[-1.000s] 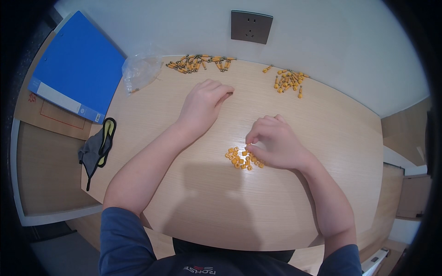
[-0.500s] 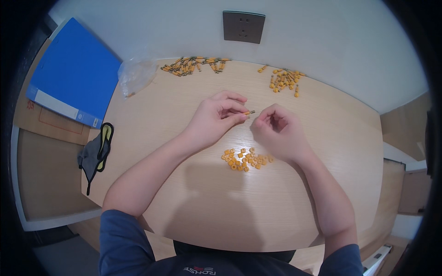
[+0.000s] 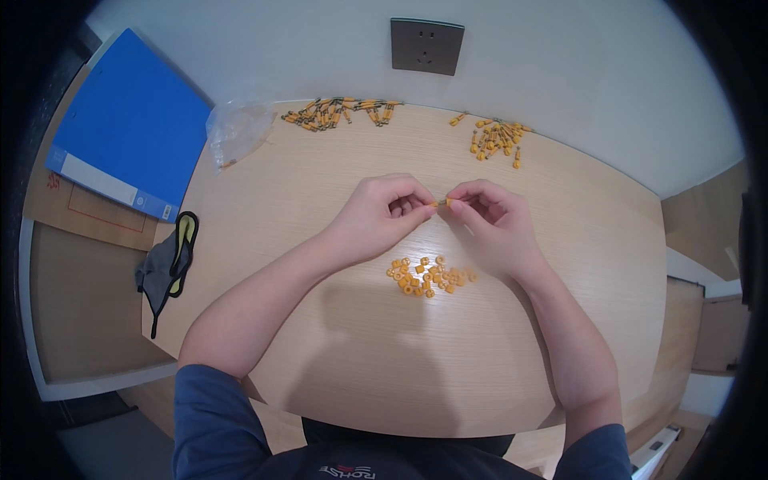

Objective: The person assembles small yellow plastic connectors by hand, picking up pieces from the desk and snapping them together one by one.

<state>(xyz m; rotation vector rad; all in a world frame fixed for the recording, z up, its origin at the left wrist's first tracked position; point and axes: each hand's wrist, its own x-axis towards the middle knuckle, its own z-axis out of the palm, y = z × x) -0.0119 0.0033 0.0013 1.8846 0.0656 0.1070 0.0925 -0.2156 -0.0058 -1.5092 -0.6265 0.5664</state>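
Over the middle of the table my left hand (image 3: 382,212) pinches a thin yellow plug (image 3: 441,203) with a metallic end pointing right. Facing it, my right hand (image 3: 498,228) is closed, thumb and fingertips around a small yellow cap (image 3: 450,202) that meets the plug's metal end. Fingers cover most of both pieces, so I cannot tell how far they overlap. Just below the hands, a loose pile of small yellow caps (image 3: 418,280) with holes lies on the table (image 3: 352,344).
Toward the wall lie a pile of thin yellow plugs (image 3: 324,116) at left and capped yellow pieces (image 3: 496,138) at right. A clear plastic bag (image 3: 238,128), blue folder (image 3: 132,124) and grey pouch (image 3: 166,268) sit along the left side. A dark socket (image 3: 426,46) is on the wall.
My right hand has turned, its fingertips now reaching the plug's metal end with a cap. My left hand has moved slightly down and right, still holding the plug.
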